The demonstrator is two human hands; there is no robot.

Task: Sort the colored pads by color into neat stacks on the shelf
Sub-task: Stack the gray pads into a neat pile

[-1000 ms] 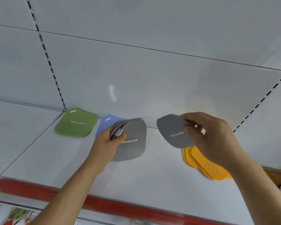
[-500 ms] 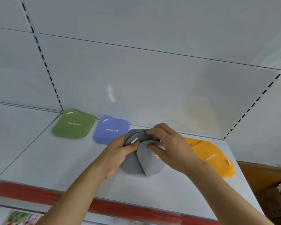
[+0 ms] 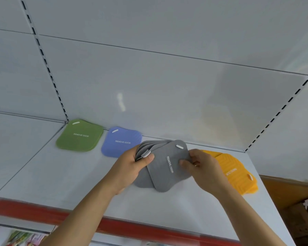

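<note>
**Grey pads being squared up on the shelf**

White shelving backs a pale shelf (image 3: 48,174) with a red front edge, where the green pad (image 3: 79,135) and the blue pad (image 3: 122,142) lie flat by the back wall and the orange pads (image 3: 238,173) sit to the right. Between them, the left hand (image 3: 130,167) grips a fanned bundle of grey pads (image 3: 144,148) at one corner, thumb on top. The right hand (image 3: 203,167) pinches the top grey pad (image 3: 169,167) by its right edge, laying it across the bundle. This looks like the grey-gathering step. Next, the fan likely needs aligning edge to edge, then setting down in the gap beside the blue one.
</note>
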